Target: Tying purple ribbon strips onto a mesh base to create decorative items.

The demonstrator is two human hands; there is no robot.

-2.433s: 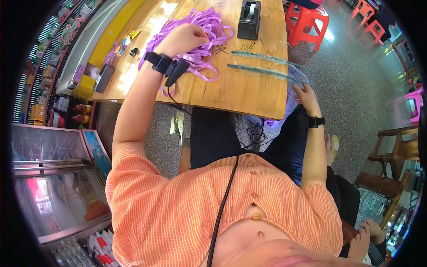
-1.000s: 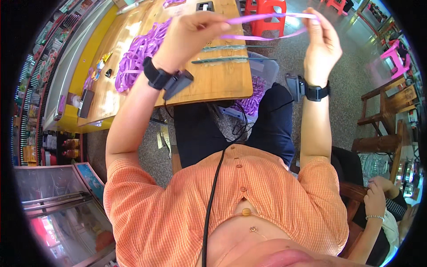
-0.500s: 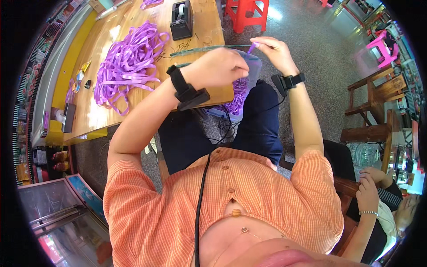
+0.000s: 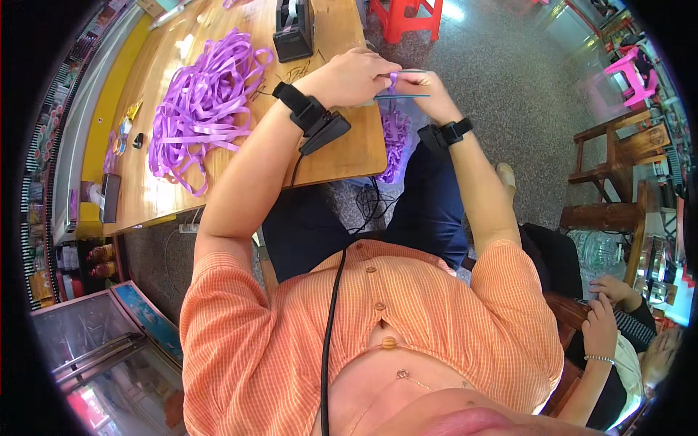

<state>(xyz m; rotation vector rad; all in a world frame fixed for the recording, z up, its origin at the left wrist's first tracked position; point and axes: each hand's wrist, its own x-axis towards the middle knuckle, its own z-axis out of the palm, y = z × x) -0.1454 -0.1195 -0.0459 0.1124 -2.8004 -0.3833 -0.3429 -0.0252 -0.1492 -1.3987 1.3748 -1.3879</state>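
At the table's right edge, my left hand (image 4: 354,77) and my right hand (image 4: 427,96) come together over a short piece of purple ribbon (image 4: 393,79). Fingers of both hands are closed at this ribbon, the left from its left side and the right from its right. Two thin rods show at the hands, a blue-grey one (image 4: 404,96) below the ribbon and another above it; how they are held is hidden. Below the hands, a translucent tub holds many short purple ribbon pieces (image 4: 395,138). Both wrists wear black straps with small boxes.
A tangled heap of purple ribbon (image 4: 207,109) lies on the wooden table (image 4: 342,156), with a black tape dispenser (image 4: 294,38) behind it. A red stool (image 4: 407,22) stands beyond. A black cable hangs down my front. Another person's hands (image 4: 600,320) are at lower right.
My left hand has moved up and right to the ribbon. The right hand has come down and left with the ribbon, closing the gap between the hands.
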